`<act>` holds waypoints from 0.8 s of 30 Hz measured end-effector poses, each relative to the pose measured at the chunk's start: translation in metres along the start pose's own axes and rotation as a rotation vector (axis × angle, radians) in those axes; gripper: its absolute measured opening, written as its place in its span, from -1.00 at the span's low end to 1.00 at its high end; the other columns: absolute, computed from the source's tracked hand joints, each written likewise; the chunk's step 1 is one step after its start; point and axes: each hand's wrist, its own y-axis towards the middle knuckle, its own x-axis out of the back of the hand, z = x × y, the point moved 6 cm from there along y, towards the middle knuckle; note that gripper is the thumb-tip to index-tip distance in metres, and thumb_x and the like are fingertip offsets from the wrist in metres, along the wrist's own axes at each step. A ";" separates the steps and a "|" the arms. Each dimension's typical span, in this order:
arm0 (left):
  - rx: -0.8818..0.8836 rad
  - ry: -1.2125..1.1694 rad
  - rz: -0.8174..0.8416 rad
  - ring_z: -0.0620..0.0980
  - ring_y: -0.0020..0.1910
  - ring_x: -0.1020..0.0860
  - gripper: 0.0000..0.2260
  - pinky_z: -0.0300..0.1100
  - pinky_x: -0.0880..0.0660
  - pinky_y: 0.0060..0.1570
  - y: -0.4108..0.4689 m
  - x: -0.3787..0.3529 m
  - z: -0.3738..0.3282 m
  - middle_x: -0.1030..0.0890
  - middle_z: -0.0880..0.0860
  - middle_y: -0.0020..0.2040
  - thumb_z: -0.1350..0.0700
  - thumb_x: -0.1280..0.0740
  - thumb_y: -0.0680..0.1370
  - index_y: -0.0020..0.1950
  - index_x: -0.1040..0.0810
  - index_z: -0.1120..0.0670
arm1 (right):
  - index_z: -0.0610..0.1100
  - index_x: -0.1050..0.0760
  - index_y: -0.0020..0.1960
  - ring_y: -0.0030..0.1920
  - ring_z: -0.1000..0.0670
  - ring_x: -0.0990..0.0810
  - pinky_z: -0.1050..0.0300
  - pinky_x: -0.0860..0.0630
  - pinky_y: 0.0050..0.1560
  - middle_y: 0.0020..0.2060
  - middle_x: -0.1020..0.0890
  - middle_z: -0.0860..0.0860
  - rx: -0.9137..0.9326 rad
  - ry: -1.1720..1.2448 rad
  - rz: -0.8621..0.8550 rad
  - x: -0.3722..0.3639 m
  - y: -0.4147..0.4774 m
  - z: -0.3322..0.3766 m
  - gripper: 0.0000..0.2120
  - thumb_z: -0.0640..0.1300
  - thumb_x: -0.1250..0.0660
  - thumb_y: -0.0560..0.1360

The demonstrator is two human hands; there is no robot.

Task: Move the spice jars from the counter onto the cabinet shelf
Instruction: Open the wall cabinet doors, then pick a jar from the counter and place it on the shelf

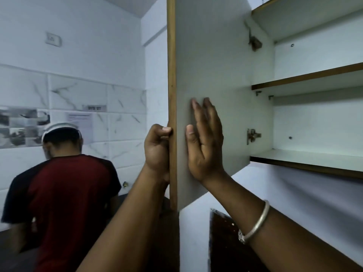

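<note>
Cabinet door (212,75) stands swung open, edge-on to the camera, with both hands on it. Left hand (157,152) grips the brown wood edge strip (172,75), fingers curled tight, one fingertip on the strip itself. Right hand (206,142) lies flat on the door's pale inner face, fingers straight and pressed together pointing up, thumb held slightly apart to the left. A metal bangle (257,222) sits on the right forearm. Cabinet shelf (306,158) is just right of the door, bottom level, with a second shelf (306,77) above it. The lower hinge (252,136) shows at the door's inner corner. Spice jars: cannot tell where (the counter is mostly hidden by the arms). Another person in a red-and-dark shirt (64,193) stands at left, back turned, facing the tiled wall (78,91).
</note>
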 end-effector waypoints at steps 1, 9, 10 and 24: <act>0.024 0.015 -0.008 0.08 -0.05 -0.73 -0.56 -0.16 -0.67 -0.05 0.002 0.016 -0.005 -0.75 0.15 -0.02 -0.03 -0.29 0.39 0.11 -0.74 0.18 | -0.06 -0.30 0.59 0.64 -0.17 -0.17 -0.21 -0.22 0.56 0.62 -0.25 -0.16 0.025 -0.058 0.019 -0.014 -0.002 -0.002 -0.49 0.03 -0.06 0.67; 0.144 0.267 -0.268 0.15 0.33 -0.61 -0.45 0.05 -0.62 0.18 0.002 0.108 -0.025 -0.63 0.12 0.37 -0.33 -0.12 0.65 0.44 -0.57 -0.03 | 0.04 -0.18 0.65 0.67 -0.18 -0.03 -0.21 -0.16 0.57 0.67 -0.10 -0.11 0.089 -0.293 0.146 -0.090 -0.004 -0.027 -0.44 0.12 -0.05 0.68; 0.139 0.302 -0.283 0.14 0.34 -0.62 -0.45 0.04 -0.62 0.17 0.001 0.112 -0.027 -0.63 0.11 0.37 -0.34 -0.12 0.64 0.43 -0.58 -0.06 | 0.04 -0.16 0.65 0.67 -0.19 -0.02 -0.22 -0.16 0.57 0.67 -0.08 -0.11 0.091 -0.309 0.149 -0.094 -0.004 -0.029 -0.44 0.13 -0.04 0.68; -0.587 0.748 -0.597 0.04 0.28 -0.60 -0.71 0.05 -0.55 0.26 -0.025 0.083 -0.046 -0.63 0.05 0.30 0.05 -0.22 0.68 0.36 -0.56 0.07 | -0.07 -0.31 0.59 0.66 -0.16 -0.12 -0.21 -0.22 0.57 0.63 -0.23 -0.13 -0.014 -0.096 0.139 -0.077 0.001 -0.017 -0.47 0.03 -0.20 0.65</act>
